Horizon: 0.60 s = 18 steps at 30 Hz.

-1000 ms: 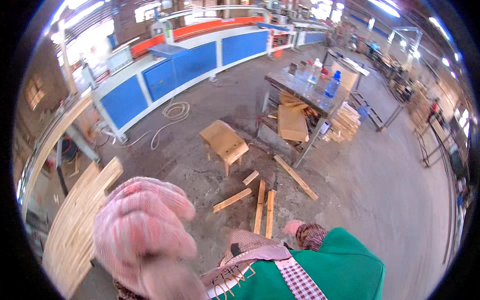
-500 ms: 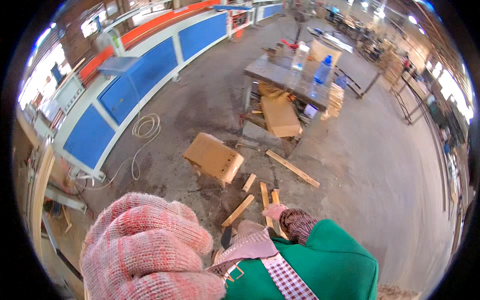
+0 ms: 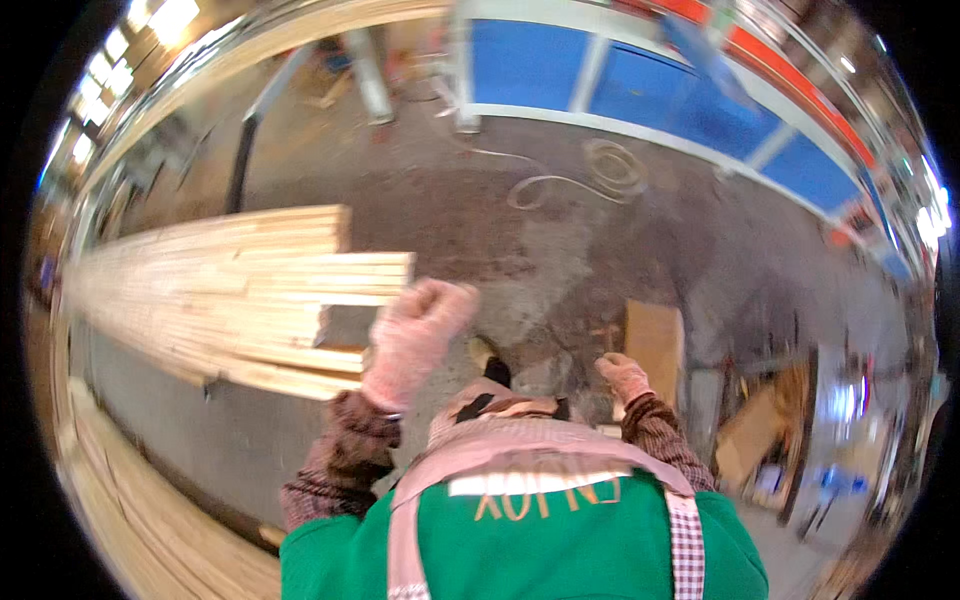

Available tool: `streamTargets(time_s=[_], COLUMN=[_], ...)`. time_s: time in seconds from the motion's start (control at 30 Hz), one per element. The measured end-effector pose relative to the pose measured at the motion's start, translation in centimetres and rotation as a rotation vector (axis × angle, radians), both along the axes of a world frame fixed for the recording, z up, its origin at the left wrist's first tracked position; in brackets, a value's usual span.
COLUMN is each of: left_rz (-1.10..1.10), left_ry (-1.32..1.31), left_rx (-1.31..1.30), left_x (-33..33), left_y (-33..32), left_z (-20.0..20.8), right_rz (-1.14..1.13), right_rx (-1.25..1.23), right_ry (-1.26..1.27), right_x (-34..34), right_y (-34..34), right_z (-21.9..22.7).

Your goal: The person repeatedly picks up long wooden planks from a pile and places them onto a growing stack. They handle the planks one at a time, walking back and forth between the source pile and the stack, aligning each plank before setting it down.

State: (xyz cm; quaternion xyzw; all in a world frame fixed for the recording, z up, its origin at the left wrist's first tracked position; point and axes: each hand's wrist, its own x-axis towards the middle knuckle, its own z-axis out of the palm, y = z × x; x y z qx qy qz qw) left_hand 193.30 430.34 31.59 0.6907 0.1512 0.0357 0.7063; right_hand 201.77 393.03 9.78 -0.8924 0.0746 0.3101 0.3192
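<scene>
The pink-gloved left hand (image 3: 418, 335) is just beside the right-hand ends of a stack of long, pale, squared wooden strips (image 3: 250, 290), which reaches away to the far left. Its fingers are folded in narrow, like a loose fist, and nothing shows in its grasp; whether glove and wood touch, I cannot tell. The pink-gloved right hand (image 3: 624, 378) is well apart from the stack, near a brown, flat-sided cardboard piece (image 3: 655, 350) on the right. Its fingers look partly bent, but blur hides how wide the grip is or whether it holds anything.

As far as the view shows, the strips are laid side by side in one stack, with their right-hand ends uneven, some reaching farther right than others. No strip shows lifted or in hand. How much is done and how much is left cannot be read beyond that.

A pale coiled hose (image 3: 615, 172) lies on the grey concrete floor (image 3: 450, 230) farther off, in front of a long blue-panelled machine with a white frame (image 3: 525, 62). On the right, another brown cardboard piece (image 3: 750, 435) lies near a clear blue plastic bottle (image 3: 838, 483).
</scene>
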Motion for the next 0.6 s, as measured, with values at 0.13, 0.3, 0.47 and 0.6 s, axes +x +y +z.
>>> streamTargets(time_s=[0.13,0.3,0.47,0.6], left_rz=[0.196,0.291,0.318,0.390], left_ry=[0.277,0.329,0.307,0.357], left_rx=[0.130,0.314,0.284,0.057], left_x=[-7.8,-4.3,-2.7,-1.4], left_y=[1.4,3.6,6.8,9.1], left_z=[-6.5,-9.4,-10.3,-10.9], right_rz=[0.048,0.160,0.290,0.411], right_rx=[0.144,0.449,0.748,0.757], right_ry=[0.110,0.307,0.580,0.676], right_x=[0.6,5.9,10.2,12.5], right_y=[8.0,18.2,32.3,42.6], right_z=[1.1,1.5,4.7,6.1])
